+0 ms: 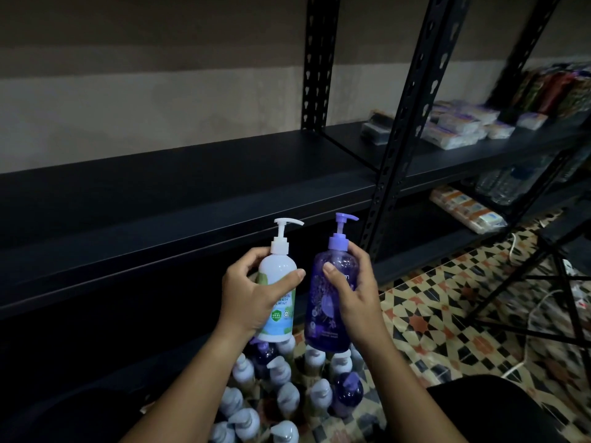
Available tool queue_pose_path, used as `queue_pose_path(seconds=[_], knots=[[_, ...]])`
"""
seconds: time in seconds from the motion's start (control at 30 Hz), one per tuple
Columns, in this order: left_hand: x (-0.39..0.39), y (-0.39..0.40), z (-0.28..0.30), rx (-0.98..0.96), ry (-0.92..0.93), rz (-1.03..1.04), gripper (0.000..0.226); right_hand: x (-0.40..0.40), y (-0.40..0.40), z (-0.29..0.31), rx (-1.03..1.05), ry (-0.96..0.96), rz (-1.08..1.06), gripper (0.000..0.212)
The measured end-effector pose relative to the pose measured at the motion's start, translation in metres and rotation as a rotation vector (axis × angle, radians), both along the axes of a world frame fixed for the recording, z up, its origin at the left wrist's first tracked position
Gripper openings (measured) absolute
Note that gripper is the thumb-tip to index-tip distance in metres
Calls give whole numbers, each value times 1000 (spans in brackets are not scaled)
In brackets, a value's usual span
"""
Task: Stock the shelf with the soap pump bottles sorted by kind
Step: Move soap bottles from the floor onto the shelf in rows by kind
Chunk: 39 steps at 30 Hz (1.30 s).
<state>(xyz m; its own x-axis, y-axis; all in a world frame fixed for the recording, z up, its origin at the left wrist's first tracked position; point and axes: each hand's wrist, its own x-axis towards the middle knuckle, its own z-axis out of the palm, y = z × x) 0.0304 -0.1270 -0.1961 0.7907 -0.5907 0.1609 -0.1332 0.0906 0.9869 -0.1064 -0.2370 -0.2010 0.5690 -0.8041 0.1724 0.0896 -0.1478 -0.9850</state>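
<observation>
You're gripping a white mint pump bottle (277,292) in your left hand (249,295) and a purple pump bottle (329,302) in your right hand (355,295), both raised before the black shelf (179,187); nothing's stocked yet, floor bottles (281,394) are waiting

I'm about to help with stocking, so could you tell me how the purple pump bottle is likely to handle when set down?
The purple bottle, gripped by the right hand, looks full of liquid, so probably heavy for its size. Its smooth, glossy wall may be slippery. Tall with a pump on top, it could tip if nudged.
</observation>
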Motion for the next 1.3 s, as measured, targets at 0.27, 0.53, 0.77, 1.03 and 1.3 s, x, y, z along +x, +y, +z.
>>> queue_pose_path(seconds=[0.27,0.53,0.77,1.03,1.3], knots=[[-3,2,12,-21,-61,49,24,-5,-3,1,-56,81,-6,83],[-6,2,24,50,-233,65,19,-5,2,9,-140,-12,-83,72],[-8,-1,39,30,-248,68,20,-2,5,16,-220,-61,-77,71],[3,-17,78,-57,-285,107,26,9,-7,46,-311,-132,-56,68],[44,-37,122,-133,-363,192,26,44,-37,99,-426,-227,-91,67]])
